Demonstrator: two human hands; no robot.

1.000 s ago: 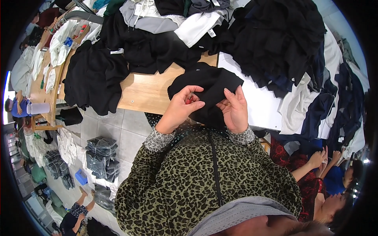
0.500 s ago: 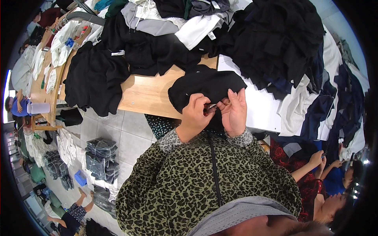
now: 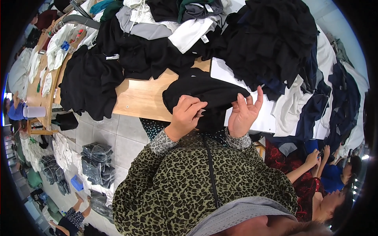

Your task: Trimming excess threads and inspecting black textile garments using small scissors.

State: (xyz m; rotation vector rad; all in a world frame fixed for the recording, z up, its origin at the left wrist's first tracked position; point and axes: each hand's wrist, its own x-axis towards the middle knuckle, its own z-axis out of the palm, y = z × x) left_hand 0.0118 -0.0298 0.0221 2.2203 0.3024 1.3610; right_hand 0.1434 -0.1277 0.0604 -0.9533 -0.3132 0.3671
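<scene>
A black garment (image 3: 204,88) lies bunched in front of me, across the wooden table's edge and a white surface. My left hand (image 3: 184,117) is closed at its near left side. Two short pointed tips of what look like small thread snips (image 3: 201,112) stick out of its curled fingers; the rest is hidden in the palm. My right hand (image 3: 244,116) pinches the garment's right edge between thumb and index finger, its other fingers raised. Part of the black cloth hangs down between both hands.
Black garments (image 3: 92,82) lie on the wooden tabletop (image 3: 138,98) to the left. A tall dark heap (image 3: 271,39) rises on the right, beside white and navy clothes. Bagged bundles (image 3: 97,163) stand on the tiled floor. A person in red (image 3: 285,167) works close at my right.
My hands have drawn apart, the left one moving left and the right one slightly right. The snips' blades, between the hands before, are now mostly covered by my left fingers.
</scene>
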